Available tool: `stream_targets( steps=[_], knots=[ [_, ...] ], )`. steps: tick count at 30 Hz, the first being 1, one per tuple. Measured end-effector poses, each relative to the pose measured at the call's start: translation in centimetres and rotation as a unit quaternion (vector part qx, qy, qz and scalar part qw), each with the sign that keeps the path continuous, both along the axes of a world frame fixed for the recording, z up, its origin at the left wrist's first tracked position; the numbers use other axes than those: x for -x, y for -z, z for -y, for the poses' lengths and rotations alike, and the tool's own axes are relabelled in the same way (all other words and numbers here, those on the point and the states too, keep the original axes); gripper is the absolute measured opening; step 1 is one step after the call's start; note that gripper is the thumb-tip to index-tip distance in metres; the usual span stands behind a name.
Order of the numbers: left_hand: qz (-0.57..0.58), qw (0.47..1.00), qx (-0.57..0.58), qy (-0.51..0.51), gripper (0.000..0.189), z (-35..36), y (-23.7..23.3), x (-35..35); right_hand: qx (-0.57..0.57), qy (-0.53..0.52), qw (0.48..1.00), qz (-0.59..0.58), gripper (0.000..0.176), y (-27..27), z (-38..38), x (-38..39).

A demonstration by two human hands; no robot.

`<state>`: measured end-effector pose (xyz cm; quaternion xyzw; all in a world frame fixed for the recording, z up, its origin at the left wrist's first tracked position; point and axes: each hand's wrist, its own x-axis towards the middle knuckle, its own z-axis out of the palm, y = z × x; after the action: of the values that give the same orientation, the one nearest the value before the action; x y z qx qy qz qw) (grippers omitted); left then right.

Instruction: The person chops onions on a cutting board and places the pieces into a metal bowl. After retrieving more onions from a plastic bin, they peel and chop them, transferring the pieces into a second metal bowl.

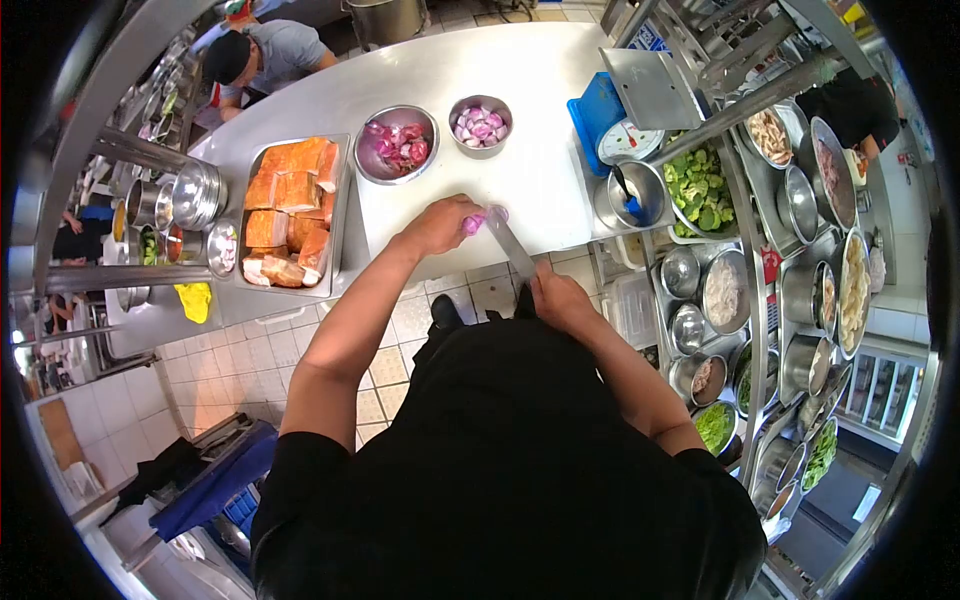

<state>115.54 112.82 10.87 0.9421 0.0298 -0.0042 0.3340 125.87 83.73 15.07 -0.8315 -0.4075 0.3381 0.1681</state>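
Note:
My left hand [442, 225] holds a purple-pink onion [473, 224] on the white cutting board [400, 212], its fingers closed round it. In my right hand [562, 297] is the handle of a knife [509, 243]; the broad blade points up and left, its tip end at a small onion piece beside the held one. Beyond my left hand, a steel bowl [367, 155] contains dark red and purple onion pieces. Further right stands a smaller bowl [483, 153] of paler peeled onions.
Left of the board lies a tray [340, 190] of browned meat blocks. A blue scale [600, 115], a steel pot [603, 205] and a tray of green vegetables [698, 190] are at the right. A person [275, 55] is across the table, back left.

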Motion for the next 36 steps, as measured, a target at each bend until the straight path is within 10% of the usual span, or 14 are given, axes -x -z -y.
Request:
stream_targets(
  steps=[11,36],
  knots=[
    [0.047,0.925,0.093,-0.365,0.038,6.2,1.8,1.0,0.018,-0.018,1.000,-0.001,0.021,-1.2,-3.4,0.3],
    [0.069,0.963,0.118,-0.232,0.022,3.7,1.0,2.4,-0.021,-0.054,0.997,0.053,0.030,-0.8,-5.3,1.9]
  ],
)
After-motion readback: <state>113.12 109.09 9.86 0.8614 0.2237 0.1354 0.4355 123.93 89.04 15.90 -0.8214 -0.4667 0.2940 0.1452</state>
